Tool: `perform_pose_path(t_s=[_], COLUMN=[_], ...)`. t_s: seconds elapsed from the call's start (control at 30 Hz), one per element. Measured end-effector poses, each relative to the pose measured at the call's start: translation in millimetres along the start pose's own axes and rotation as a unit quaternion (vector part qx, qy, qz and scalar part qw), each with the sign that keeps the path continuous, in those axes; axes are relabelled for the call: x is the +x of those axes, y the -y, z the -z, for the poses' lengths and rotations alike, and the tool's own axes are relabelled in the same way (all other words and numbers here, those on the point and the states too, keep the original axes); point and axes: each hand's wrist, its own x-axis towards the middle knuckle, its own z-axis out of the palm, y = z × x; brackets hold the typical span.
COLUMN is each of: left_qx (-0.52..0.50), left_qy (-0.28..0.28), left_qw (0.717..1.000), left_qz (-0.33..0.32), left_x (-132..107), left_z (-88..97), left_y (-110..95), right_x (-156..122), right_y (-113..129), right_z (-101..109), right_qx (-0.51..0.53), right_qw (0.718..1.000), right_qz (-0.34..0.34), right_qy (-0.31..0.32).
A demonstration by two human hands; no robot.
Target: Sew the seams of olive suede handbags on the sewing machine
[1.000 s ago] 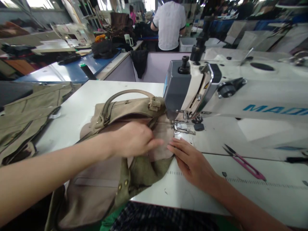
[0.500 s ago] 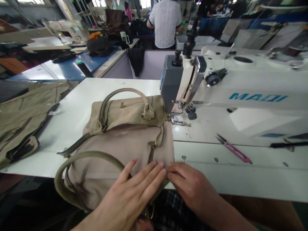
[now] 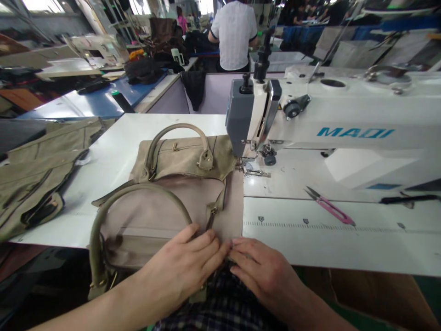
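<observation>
An olive canvas handbag lies on the sewing table, its zipper opening spread and its pinkish-beige lining showing. The far edge of the bag sits at the needle and presser foot of the sewing machine. One handle stands up at the back; the other arches over the lining beside my left hand. The left fingers are bent and closed on the lining's near right corner. Right beside them, my right hand pinches the same edge at the table's front. The fingertips partly hide the pinched cloth.
Pink-handled thread snips lie on the table to the right, near a printed ruler scale. More olive bag pieces are piled at the left. Behind stand a blue table, a thread cone and a person in a white shirt.
My left hand has gone from lying flat to bent fingers at the lining's edge. The near handle has swung up over the lining. Both hands are slightly lower, and the view has shifted a little.
</observation>
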Motion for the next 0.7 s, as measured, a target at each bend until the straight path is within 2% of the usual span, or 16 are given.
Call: perform_pose_path(t_s=[0.07, 0.13, 0.23, 0.33, 0.47, 0.57, 0.7], left_qx=[-0.033, -0.055, -0.058, -0.046, -0.025, -0.044, -0.056], left_qy=[0.059, 0.084, 0.065, 0.060, 0.068, 0.052, 0.035], left_qw=[0.997, 0.994, 0.996, 0.997, 0.997, 0.998, 0.997], left_qz=[0.027, 0.045, 0.019, -0.019, 0.000, 0.012, 0.034], left_x=[3, 5, 8, 10, 13, 16, 19], left_z=[6.9, 11.8, 15.2, 14.8, 10.1, 7.1, 7.0], left_y=[7, 13, 21, 18, 3, -1, 9], right_x=[-1, 0, 2, 0, -6, -5, 5], right_y=[4, 7, 7, 2, -11, -19, -28], right_z=[-6, -9, -8, 1, 16, 21, 20], right_qx=[-0.026, -0.050, -0.056, -0.016, 0.061, 0.067, 0.025], right_qw=[1.000, 0.998, 0.998, 0.999, 0.998, 0.996, 0.998], right_qz=[-0.015, -0.022, -0.009, 0.012, 0.025, 0.046, 0.049], right_qy=[-0.009, -0.017, -0.040, -0.029, 0.011, 0.037, 0.005])
